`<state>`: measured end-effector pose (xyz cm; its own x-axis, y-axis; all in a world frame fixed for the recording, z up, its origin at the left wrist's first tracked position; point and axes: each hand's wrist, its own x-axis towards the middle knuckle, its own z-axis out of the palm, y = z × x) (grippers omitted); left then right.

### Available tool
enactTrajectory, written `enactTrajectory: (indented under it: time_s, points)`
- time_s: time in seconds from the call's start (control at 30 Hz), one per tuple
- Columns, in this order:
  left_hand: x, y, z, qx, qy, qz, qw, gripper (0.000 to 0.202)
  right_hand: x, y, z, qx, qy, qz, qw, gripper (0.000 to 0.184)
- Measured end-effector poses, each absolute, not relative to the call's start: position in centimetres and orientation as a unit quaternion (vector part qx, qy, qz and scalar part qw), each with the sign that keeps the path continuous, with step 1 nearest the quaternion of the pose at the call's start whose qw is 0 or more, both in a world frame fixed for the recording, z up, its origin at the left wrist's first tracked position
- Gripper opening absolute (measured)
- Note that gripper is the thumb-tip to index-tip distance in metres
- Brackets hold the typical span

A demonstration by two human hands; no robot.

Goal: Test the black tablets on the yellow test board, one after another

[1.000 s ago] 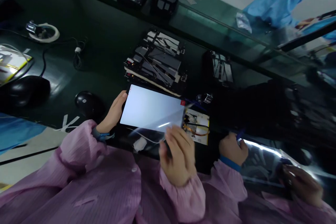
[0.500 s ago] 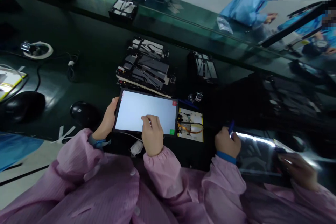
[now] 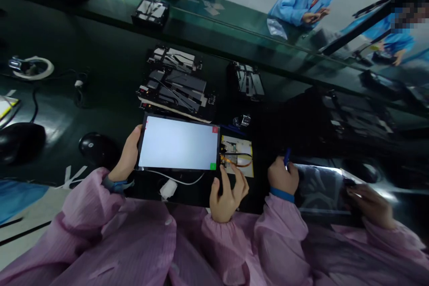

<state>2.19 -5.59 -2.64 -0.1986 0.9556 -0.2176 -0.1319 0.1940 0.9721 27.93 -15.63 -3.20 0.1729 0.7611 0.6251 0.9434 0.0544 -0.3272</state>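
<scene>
My left hand [image 3: 128, 154] grips the left edge of a tablet screen panel [image 3: 179, 143], its thumb along the side. The panel is lit white, with a red square at its upper right corner and a green one at its lower right. Just below the panel's right end is my right hand [image 3: 228, 192], fingers spread and holding nothing. Its fingertips are close to a circuit board [image 3: 238, 147] with yellow edges, black wire and an orange flex cable. A white cable [image 3: 187, 182] runs under the panel's lower edge.
Behind the panel lies a stack of tablet parts [image 3: 177, 89]; another stack [image 3: 250, 81] stands to its right. A black mouse [image 3: 97, 147] sits at left. At right, a co-worker's hand [image 3: 283, 176] holds a blue pen beside a dark screen [image 3: 321, 187]. People in blue work across the bench.
My right hand has moved off the screen's middle to the right and down, and its curled fingers have spread. My left hand still holds the panel. The view has shifted slightly.
</scene>
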Motion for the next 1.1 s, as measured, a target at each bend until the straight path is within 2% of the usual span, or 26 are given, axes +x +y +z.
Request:
enactTrajectory:
  time_s: [0.13,0.3,0.83,1.1]
  points:
    - [2.3,-5.6,-2.3,0.376,0.584,0.517,0.5,0.053,28.2,-15.6,-3.6,-0.649,-0.627,-0.137,0.409,0.024]
    - [2.5,-5.6,-2.0,0.378,0.582,0.523,0.494,0.048,28.3,-15.4,-4.2,-0.646,-0.619,-0.116,0.432,0.023]
    - [2.4,-5.1,-1.7,0.388,0.595,0.522,0.473,0.046,24.7,-14.6,-4.1,-0.564,-0.718,-0.014,0.408,0.024]
    - [2.3,-5.0,-2.1,0.368,0.612,0.526,0.462,0.046,24.0,-14.5,-4.0,-0.55,-0.724,-0.016,0.415,0.024]
